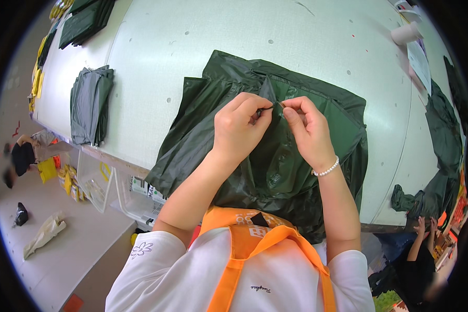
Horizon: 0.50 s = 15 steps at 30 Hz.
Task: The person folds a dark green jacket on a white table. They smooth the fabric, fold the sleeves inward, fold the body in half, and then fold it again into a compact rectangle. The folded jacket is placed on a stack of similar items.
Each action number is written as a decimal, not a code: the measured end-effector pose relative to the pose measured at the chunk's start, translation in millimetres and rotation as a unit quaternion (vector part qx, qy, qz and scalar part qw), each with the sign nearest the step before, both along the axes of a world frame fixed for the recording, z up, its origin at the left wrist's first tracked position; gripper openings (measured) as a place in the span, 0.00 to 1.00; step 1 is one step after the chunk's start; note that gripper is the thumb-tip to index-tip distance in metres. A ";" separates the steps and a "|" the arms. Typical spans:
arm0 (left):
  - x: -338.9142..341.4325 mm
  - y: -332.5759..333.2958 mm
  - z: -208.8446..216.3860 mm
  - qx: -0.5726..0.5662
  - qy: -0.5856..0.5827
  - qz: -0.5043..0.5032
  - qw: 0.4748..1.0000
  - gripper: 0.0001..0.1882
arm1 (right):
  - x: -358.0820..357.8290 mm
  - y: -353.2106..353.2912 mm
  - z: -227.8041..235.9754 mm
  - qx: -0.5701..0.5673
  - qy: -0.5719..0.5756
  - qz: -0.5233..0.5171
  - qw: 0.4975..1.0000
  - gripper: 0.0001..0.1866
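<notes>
A dark green, shiny waterproof garment (208,125) lies spread and creased on the table in front of me. Above its middle, my left hand (240,125) is closed in a pinch, with a small dark bit showing at the fingertips. Close beside it, my right hand (309,127) also pinches, thumb against forefinger, on a thin brownish bit too small to name. The fingertips of both hands almost meet near a raised fold of the fabric. A white bead bracelet (326,167) circles my right wrist.
Folded dark green garments lie in one stack (91,104) at the left edge and another (87,23) at the far left. More dark green fabric (444,132) hangs along the right side, near a white roll (406,33). Other people work at both sides.
</notes>
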State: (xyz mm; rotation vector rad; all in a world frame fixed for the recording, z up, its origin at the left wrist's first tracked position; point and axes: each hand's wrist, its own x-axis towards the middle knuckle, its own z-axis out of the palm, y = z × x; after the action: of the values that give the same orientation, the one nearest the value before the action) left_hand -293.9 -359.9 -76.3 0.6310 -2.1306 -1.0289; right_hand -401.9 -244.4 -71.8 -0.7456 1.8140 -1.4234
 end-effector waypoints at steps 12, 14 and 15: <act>7.0 -0.8 -10.1 -0.182 0.032 -0.053 0.981 0.09 | -30.4 -2.5 15.6 0.014 0.108 0.128 0.986 0.08; 7.0 -1.4 -8.7 -0.201 0.036 -0.061 0.977 0.10 | -33.3 -5.2 19.8 0.026 0.128 0.164 0.978 0.08; 7.1 -1.8 -8.0 -0.211 0.037 -0.065 0.975 0.10 | -33.9 -6.7 21.0 0.027 0.128 0.169 0.977 0.07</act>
State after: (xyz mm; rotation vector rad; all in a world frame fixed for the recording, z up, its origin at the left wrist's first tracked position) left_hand -286.9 -361.7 -84.3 0.2457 -2.2503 -0.6215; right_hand -435.7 -251.1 -50.8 -1.1901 1.7992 -1.0906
